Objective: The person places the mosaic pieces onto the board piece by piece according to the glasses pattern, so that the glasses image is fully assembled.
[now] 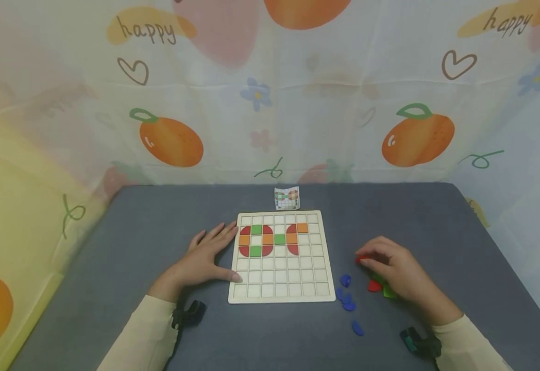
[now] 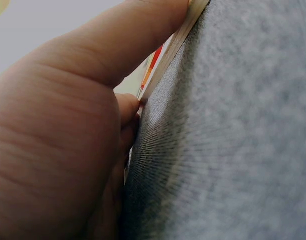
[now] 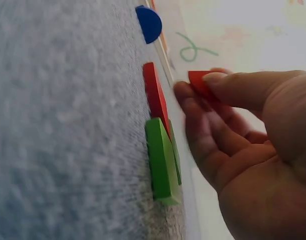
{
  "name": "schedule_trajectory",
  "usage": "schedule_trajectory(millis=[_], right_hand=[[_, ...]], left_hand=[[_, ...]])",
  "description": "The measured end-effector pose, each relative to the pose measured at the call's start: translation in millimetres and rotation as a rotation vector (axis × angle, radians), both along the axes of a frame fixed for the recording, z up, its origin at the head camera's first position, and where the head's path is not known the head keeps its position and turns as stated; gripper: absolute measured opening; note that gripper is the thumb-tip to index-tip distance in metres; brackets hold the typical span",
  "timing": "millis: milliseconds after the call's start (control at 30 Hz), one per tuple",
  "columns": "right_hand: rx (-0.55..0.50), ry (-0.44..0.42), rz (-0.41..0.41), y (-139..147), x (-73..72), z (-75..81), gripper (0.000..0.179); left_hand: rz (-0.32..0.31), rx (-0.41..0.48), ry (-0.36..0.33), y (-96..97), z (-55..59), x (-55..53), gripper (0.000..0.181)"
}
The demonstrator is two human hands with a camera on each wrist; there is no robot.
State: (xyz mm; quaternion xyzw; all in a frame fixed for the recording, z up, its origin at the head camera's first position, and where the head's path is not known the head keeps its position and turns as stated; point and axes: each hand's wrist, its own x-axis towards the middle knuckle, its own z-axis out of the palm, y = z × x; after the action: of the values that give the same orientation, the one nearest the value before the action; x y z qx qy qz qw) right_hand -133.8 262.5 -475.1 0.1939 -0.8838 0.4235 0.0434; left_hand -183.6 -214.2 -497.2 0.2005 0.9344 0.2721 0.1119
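A wooden grid board (image 1: 281, 278) lies on the table, with red, orange and green tiles set in its upper rows. My left hand (image 1: 205, 260) rests at the board's left edge, fingers spread and straight, thumb on the rim; the left wrist view shows the thumb on the wooden edge. Between thumb and fingers my right hand (image 1: 397, 265) pinches a red tile (image 3: 205, 84) with a curved side, to the right of the board. Below that hand lie another red tile (image 1: 374, 286) and green tiles (image 1: 389, 292), partly hidden by it in the head view.
Several blue curved tiles (image 1: 349, 306) are scattered between the board's lower right corner and my right hand. Just behind the board lies a small pattern card (image 1: 287, 198). A printed cloth (image 1: 298, 129) hangs along the table's back edge.
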Motion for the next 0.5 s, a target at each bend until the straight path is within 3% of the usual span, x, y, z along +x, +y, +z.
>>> schedule_trajectory(millis=[200,400,500], right_hand=[[0.008,-0.092,-0.020,-4,-0.3,5.4,0.017],[-0.107,-0.232,-0.008,-12,-2.9,12.6,0.030],[-0.133,-0.248,-0.016,-18,-6.8,16.5,0.028]], left_hand=[[-0.007,0.001,-0.001,0.0,0.5,0.4,0.131],[-0.006,0.007,0.001,0.3,2.1,1.5,0.131],[-0.006,0.014,0.000,0.3,2.8,1.4,0.131]])
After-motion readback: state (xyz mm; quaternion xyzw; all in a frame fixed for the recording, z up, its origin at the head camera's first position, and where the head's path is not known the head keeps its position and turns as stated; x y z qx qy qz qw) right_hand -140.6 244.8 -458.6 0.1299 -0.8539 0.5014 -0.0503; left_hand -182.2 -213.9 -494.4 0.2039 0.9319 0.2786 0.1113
